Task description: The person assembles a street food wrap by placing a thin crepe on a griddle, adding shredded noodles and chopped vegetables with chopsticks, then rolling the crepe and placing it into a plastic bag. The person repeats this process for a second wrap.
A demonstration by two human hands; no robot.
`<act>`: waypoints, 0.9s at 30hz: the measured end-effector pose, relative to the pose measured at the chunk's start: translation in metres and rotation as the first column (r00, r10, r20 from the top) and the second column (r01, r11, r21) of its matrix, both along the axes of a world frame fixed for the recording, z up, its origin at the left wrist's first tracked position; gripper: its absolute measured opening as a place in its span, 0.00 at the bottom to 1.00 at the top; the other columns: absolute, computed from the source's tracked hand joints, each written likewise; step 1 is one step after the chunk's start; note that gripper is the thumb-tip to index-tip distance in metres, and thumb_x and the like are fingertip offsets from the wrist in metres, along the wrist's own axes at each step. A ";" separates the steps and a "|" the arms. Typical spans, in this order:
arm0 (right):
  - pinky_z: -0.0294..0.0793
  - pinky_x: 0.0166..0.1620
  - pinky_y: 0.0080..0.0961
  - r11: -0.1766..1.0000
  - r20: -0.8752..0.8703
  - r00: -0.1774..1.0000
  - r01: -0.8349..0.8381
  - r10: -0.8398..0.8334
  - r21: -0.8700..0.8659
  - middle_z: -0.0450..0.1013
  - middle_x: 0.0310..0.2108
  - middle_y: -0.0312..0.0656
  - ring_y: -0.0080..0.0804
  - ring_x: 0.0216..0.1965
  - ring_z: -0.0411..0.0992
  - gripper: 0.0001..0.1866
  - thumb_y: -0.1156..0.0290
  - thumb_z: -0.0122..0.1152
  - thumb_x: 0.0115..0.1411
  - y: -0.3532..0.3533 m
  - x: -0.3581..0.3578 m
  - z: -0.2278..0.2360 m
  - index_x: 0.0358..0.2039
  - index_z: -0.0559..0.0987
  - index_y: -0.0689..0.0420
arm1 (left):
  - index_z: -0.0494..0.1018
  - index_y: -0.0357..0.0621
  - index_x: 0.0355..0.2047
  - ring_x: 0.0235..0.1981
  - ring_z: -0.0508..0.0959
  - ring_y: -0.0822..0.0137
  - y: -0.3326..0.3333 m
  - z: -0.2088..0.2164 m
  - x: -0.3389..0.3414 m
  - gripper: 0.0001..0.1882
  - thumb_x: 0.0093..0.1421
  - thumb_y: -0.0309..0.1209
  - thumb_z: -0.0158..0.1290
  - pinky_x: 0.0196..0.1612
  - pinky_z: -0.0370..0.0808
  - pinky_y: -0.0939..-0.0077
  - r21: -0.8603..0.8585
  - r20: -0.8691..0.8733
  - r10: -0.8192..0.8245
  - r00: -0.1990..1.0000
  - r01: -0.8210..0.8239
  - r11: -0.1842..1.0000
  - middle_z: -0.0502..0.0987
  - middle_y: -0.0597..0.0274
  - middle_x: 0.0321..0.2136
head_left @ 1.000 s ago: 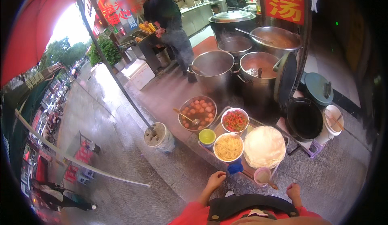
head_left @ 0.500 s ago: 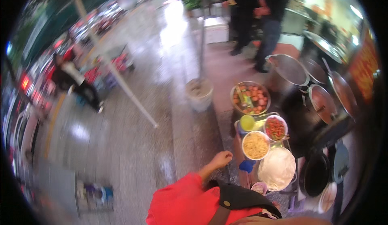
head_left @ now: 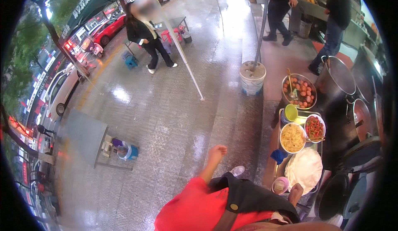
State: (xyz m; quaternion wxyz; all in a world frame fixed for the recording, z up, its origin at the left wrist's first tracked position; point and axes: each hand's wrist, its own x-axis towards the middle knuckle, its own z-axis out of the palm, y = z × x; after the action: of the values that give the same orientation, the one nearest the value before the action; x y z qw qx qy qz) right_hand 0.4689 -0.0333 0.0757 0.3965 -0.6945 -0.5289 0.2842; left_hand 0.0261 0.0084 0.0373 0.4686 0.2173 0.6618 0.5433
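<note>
My left hand [head_left: 217, 151] is raised over the pavement, its fingers loosely curled with nothing seen in them. My right hand [head_left: 296, 193] is closed at the near edge of the metal tray [head_left: 319, 149]; its palm side is hidden. Close to it lie a round stack of pale dough sheets [head_left: 304, 171] and a small pink cup [head_left: 280, 185] with something pale inside. Farther up the tray stand a bowl of yellowish shreds [head_left: 292, 138], a bowl of chopped red and green peppers [head_left: 314, 128] and a yellow-green cup [head_left: 291, 112]. A blue cloth-like item [head_left: 278, 156] sits at the tray's left.
Beyond the tray is a metal basin of brown eggs [head_left: 302, 93] with a ladle. Large pots [head_left: 340, 75] and dark pans [head_left: 331, 195] line the right side. A bucket [head_left: 252, 78] holds a pole. A grey table [head_left: 81, 137] stands left; several people are farther off.
The view has swung left, so the tray and pots sit farther right. My right hand has come into sight beside the dough stack. A distant person has stepped apart from another at the back.
</note>
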 end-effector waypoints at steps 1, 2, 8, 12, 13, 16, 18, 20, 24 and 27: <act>0.50 0.19 0.25 1.000 -0.010 1.000 -0.011 0.011 -0.006 0.55 0.08 0.35 0.22 0.15 0.54 0.07 0.79 0.40 0.40 -0.001 -0.005 0.008 0.09 0.61 0.60 | 0.74 0.38 0.27 0.22 0.76 0.68 -0.004 0.013 0.004 0.10 0.51 0.22 0.42 0.29 0.74 0.76 -0.001 0.116 0.098 0.988 -0.098 0.995 0.76 0.57 0.22; 0.50 0.19 0.24 1.000 -0.019 1.000 -0.021 0.021 -0.011 0.55 0.08 0.34 0.21 0.15 0.54 0.07 0.79 0.40 0.40 0.000 -0.008 0.013 0.09 0.61 0.60 | 0.74 0.38 0.25 0.22 0.76 0.68 -0.008 0.020 0.007 0.10 0.50 0.21 0.41 0.27 0.73 0.76 -0.005 0.079 0.111 0.991 -0.111 0.994 0.75 0.57 0.20; 0.53 0.19 0.22 0.997 -0.067 0.995 -0.075 0.076 0.017 0.57 0.09 0.34 0.21 0.15 0.56 0.07 0.80 0.41 0.42 0.014 -0.010 0.016 0.10 0.63 0.59 | 0.71 0.40 0.17 0.18 0.74 0.68 -0.038 0.001 -0.016 0.11 0.47 0.19 0.38 0.20 0.70 0.76 -0.053 -0.219 0.239 0.946 -0.256 0.965 0.72 0.59 0.13; 0.64 0.24 0.23 0.981 -0.231 0.963 -0.164 0.137 -0.101 0.65 0.14 0.40 0.27 0.18 0.64 0.05 0.80 0.44 0.44 0.031 -0.019 -0.006 0.16 0.69 0.62 | 0.75 0.45 0.21 0.22 0.76 0.65 -0.076 -0.092 -0.077 0.08 0.50 0.27 0.44 0.24 0.71 0.71 -0.091 -0.382 0.285 0.879 -0.342 0.935 0.75 0.59 0.19; 0.66 0.25 0.25 0.980 -0.186 0.973 -0.162 0.139 -0.116 0.66 0.15 0.41 0.29 0.19 0.65 0.05 0.80 0.44 0.45 0.037 -0.021 -0.011 0.17 0.71 0.62 | 0.75 0.46 0.23 0.24 0.77 0.65 -0.082 -0.102 -0.086 0.09 0.51 0.29 0.45 0.26 0.72 0.70 -0.221 -0.543 0.145 0.827 -0.307 0.926 0.76 0.60 0.22; 0.69 0.33 0.31 0.976 0.058 0.977 -0.202 0.207 -0.083 0.70 0.22 0.47 0.40 0.27 0.70 0.07 0.77 0.47 0.48 0.068 -0.041 -0.016 0.22 0.74 0.63 | 0.77 0.50 0.29 0.31 0.78 0.63 -0.110 -0.087 -0.101 0.11 0.53 0.37 0.46 0.32 0.73 0.67 -0.809 -0.584 -0.735 0.344 -0.322 0.492 0.78 0.61 0.29; 0.70 0.36 0.34 0.964 0.115 0.959 -0.246 0.258 -0.105 0.72 0.27 0.50 0.45 0.32 0.72 0.07 0.76 0.49 0.49 0.088 -0.059 -0.019 0.26 0.77 0.61 | 0.78 0.52 0.33 0.35 0.78 0.62 -0.135 -0.091 -0.120 0.13 0.54 0.39 0.46 0.35 0.74 0.66 -0.854 -0.500 -0.777 0.383 -0.371 0.366 0.78 0.62 0.32; 0.70 0.37 0.34 0.958 0.139 0.951 -0.261 0.277 -0.121 0.72 0.28 0.50 0.46 0.33 0.72 0.07 0.77 0.50 0.48 0.114 -0.076 -0.023 0.27 0.77 0.61 | 0.78 0.54 0.34 0.37 0.78 0.62 -0.129 -0.082 -0.127 0.13 0.53 0.40 0.48 0.36 0.74 0.67 -0.896 -0.408 -0.820 0.402 -0.349 0.275 0.78 0.62 0.34; 0.69 0.41 0.33 0.950 0.140 0.944 -0.278 0.298 -0.143 0.72 0.30 0.51 0.45 0.36 0.71 0.08 0.79 0.51 0.45 0.165 -0.096 -0.025 0.28 0.76 0.62 | 0.78 0.54 0.32 0.38 0.78 0.64 -0.070 -0.041 -0.125 0.13 0.49 0.43 0.54 0.33 0.75 0.70 -0.901 -0.396 -0.851 0.345 -0.323 0.288 0.78 0.64 0.36; 0.69 0.42 0.34 0.929 0.189 0.915 -0.326 0.356 -0.173 0.72 0.30 0.51 0.46 0.36 0.71 0.08 0.77 0.51 0.47 0.190 -0.131 -0.016 0.29 0.76 0.62 | 0.78 0.55 0.31 0.36 0.79 0.64 -0.045 -0.061 -0.172 0.12 0.49 0.42 0.53 0.32 0.75 0.72 -0.843 -0.489 -0.828 0.273 -0.389 0.370 0.78 0.64 0.34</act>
State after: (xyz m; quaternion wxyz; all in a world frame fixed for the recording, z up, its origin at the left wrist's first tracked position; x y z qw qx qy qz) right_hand 0.3380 0.1563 0.0595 0.2315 -0.6440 -0.6612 0.3074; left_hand -0.1458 -0.0366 -0.0240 0.1145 0.3149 0.9117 -0.2380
